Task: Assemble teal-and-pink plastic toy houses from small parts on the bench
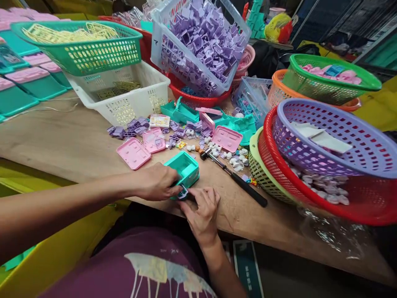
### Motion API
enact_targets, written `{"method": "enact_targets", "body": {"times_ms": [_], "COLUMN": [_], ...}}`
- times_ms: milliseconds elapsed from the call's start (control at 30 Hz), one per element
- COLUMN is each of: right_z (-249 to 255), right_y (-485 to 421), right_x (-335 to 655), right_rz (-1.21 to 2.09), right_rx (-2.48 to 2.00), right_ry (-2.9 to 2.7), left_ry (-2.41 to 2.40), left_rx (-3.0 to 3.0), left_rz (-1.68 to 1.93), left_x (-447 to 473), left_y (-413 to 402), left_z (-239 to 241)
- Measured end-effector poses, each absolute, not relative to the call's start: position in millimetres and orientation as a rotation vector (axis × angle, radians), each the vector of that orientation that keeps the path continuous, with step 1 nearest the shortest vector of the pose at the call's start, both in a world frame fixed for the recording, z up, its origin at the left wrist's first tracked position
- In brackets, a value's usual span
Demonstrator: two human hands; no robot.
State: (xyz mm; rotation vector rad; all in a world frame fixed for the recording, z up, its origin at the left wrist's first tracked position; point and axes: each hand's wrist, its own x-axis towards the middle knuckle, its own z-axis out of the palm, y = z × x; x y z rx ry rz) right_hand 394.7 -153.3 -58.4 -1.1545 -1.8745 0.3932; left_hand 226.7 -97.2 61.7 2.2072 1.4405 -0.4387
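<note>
A teal plastic box with an open top rests at the table's front edge. My left hand grips its near side, the fingers partly inside. My right hand pinches a small pale lavender plastic part against the near end of the box; my left fingertips touch it too. Just right of the box lies a hammer with a black handle. Pink plastic lids lie behind my left hand. Small white and purple pieces are scattered beyond the box.
A clear crate of purple parts leans at the back. A green basket sits on a white basket at left. Stacked purple and red baskets stand at right. Teal boxes with pink lids fill the far left.
</note>
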Motion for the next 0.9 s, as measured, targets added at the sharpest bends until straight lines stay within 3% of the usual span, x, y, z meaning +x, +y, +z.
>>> {"method": "enact_targets", "body": {"times_ms": [900], "right_z": [-57], "right_y": [-157], "right_x": [396], "right_rz": [0.362], "right_rx": [-1.157], "right_ry": [-1.963], "left_ry": [1.465], "left_rx": [2.319], "left_rz": [-0.49], "left_x": [237], "left_y": [-104], "left_z": [62]}}
